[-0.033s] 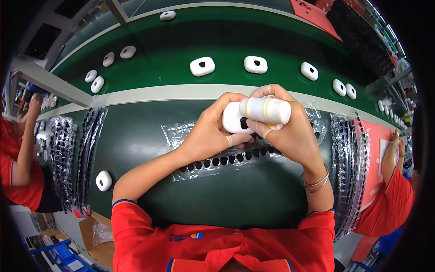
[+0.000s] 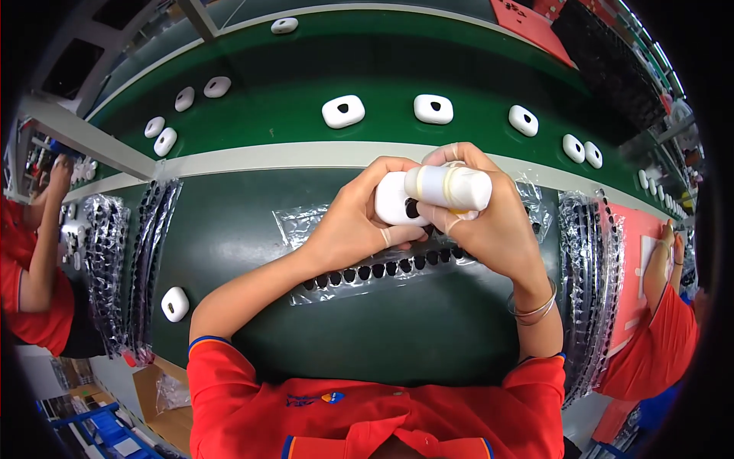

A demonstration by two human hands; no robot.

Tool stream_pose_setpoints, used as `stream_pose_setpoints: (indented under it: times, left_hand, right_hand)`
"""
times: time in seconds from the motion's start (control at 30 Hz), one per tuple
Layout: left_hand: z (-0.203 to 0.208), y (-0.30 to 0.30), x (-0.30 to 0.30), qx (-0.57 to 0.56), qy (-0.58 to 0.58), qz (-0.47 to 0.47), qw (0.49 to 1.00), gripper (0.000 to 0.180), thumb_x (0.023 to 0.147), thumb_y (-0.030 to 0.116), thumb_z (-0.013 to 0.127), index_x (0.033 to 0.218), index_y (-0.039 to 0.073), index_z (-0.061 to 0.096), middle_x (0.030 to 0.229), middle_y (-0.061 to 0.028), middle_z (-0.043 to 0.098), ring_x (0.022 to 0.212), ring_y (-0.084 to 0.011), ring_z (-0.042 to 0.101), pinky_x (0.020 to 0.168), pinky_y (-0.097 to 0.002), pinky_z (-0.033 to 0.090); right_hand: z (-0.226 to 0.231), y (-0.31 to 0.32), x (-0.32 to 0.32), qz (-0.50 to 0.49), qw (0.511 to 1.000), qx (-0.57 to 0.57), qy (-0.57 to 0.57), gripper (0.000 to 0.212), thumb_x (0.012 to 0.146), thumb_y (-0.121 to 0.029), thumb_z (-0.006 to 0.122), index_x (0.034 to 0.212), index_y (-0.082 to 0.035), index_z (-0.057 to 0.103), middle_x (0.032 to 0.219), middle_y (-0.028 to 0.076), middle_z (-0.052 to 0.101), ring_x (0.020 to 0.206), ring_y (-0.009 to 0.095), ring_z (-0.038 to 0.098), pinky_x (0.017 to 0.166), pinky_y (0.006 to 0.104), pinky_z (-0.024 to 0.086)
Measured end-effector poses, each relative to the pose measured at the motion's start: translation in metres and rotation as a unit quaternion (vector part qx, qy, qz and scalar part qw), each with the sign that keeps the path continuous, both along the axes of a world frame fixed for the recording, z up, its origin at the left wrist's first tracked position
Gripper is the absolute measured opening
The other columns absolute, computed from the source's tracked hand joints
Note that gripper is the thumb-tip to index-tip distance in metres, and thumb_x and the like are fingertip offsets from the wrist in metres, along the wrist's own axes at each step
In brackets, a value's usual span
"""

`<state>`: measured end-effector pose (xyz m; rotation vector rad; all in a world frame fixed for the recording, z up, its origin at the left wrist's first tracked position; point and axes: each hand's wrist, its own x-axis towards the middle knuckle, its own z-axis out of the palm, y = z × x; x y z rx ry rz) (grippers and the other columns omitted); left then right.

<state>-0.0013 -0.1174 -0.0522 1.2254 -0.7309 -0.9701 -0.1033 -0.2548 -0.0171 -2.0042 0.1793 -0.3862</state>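
Observation:
My left hand (image 2: 353,218) is closed around a rounded white housing (image 2: 390,200), its thumb along the near edge. A black oval patch (image 2: 411,208) shows on the housing's right part. In my right hand (image 2: 501,222) lies a white bottle (image 2: 466,187) with pale yellowish bands, held sideways over the housing. The right thumb reaches close to the black patch. Whatever is at the bottle's far end is hidden by the fingers. Some fingers on both hands wear pale covers. Beneath the hands lies a clear plastic strip (image 2: 363,291) with a row of black pieces (image 2: 391,268).
Another white housing (image 2: 175,304) lies left on the dark green table (image 2: 229,229). Past a pale rail (image 2: 290,156), several white housings (image 2: 342,112) sit on a green belt (image 2: 267,122). Bundles of black-piece strips (image 2: 149,260) flank me. Co-workers in red shirts (image 2: 650,348) are at both sides.
The white housings on the green belt have shifted very slightly to the right. My hands, the held housing and the bottle show no clear movement.

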Motion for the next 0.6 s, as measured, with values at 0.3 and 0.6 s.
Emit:
stream_pose_setpoints:
  times: [0.3,0.6]
  left_hand:
    - [-0.003,0.006,0.007,-0.006,0.010,-0.037,0.999,0.047,0.077,-0.004,0.061,0.117,0.006,0.038,0.086,-0.0065,0.054,0.066,-0.0116,0.058,0.053,-0.0230,0.052]
    - [-0.022,0.010,0.018,-0.045,0.020,-0.053,0.997,0.043,0.078,0.000,0.061,0.115,0.006,0.040,0.084,-0.0061,0.055,0.055,-0.0094,0.055,0.046,-0.0222,0.048]
  right_hand:
    - [-0.003,0.005,0.000,-0.008,0.996,-0.081,-0.043,0.034,0.068,-0.002,0.069,0.099,0.002,0.056,0.094,0.013,0.055,0.078,0.028,0.060,0.066,0.0340,0.049]
    - [-0.012,0.016,0.000,0.036,0.989,-0.141,0.016,0.036,0.073,-0.007,0.068,0.105,-0.002,0.054,0.087,0.011,0.062,0.078,0.020,0.063,0.069,0.0287,0.047]
